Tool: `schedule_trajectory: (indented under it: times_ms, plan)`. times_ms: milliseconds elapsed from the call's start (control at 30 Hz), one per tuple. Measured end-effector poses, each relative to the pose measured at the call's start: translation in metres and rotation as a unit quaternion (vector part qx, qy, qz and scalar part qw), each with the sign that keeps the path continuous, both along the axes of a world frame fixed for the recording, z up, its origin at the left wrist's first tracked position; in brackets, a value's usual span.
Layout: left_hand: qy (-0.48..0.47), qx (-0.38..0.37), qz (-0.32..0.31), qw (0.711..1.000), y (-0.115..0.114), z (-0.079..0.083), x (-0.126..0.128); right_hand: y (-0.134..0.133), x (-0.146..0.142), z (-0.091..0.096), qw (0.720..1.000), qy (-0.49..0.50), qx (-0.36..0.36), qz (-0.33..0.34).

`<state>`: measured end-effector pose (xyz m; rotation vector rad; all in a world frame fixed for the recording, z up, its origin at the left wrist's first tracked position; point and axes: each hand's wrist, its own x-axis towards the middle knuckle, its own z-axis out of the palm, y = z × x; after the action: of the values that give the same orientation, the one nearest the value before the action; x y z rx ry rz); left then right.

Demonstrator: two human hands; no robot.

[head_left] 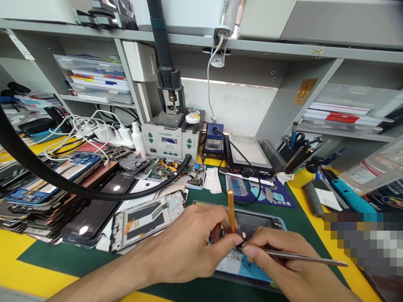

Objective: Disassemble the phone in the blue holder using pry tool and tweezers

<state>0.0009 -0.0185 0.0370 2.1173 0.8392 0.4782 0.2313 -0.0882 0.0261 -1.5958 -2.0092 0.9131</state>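
Observation:
An opened phone frame [267,221] lies on a green mat [56,251] in front of me. My left hand [185,247] is closed around an orange-handled screwdriver [231,209], held upright with its tip down on the phone. My right hand [283,264] pinches silver tweezers [302,256], whose tips meet the phone beside the screwdriver tip. Both hands rest over the phone's upper half and hide the spot they touch.
Stacked phone frames and screens [47,201] fill the left side. A thick black hose [63,180] arcs over them. A rework station [170,138], a blue tip cleaner [214,140] and a heating plate [248,155] stand behind. Trays of small parts [176,170] and tools [346,195] sit nearby.

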Motion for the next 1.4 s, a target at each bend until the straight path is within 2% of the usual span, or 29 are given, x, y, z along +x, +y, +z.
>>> schedule_trajectory:
  times_ms: [200,400,733,1033,1200,1400]
  plan:
    - [0.010,0.003,-0.005,1.000,-0.0013,-0.0007,-0.0015,0.0005,-0.0036,0.0000,1.000,0.007,0.014,-0.018]
    - [0.004,-0.026,-0.015,1.000,-0.0022,-0.0021,-0.0045,0.0012,-0.0032,-0.0002,0.999,0.011,0.034,-0.033]
    - [-0.018,-0.051,-0.028,0.998,-0.0010,-0.0043,-0.0036,0.0048,-0.0041,0.0000,0.999,0.033,0.014,-0.022]
    - [0.027,-0.035,-0.037,0.998,-0.0026,-0.0011,-0.0012,0.0002,-0.0008,-0.0014,0.999,0.026,0.015,-0.030]
    - [0.025,-0.004,-0.045,0.999,-0.0026,0.0005,0.0002,0.0001,-0.0024,-0.0002,0.999,0.031,0.015,-0.032]
    - [0.030,-0.008,-0.052,0.998,-0.0024,-0.0006,-0.0001,0.0040,-0.0043,0.0028,0.999,0.039,0.009,-0.029]
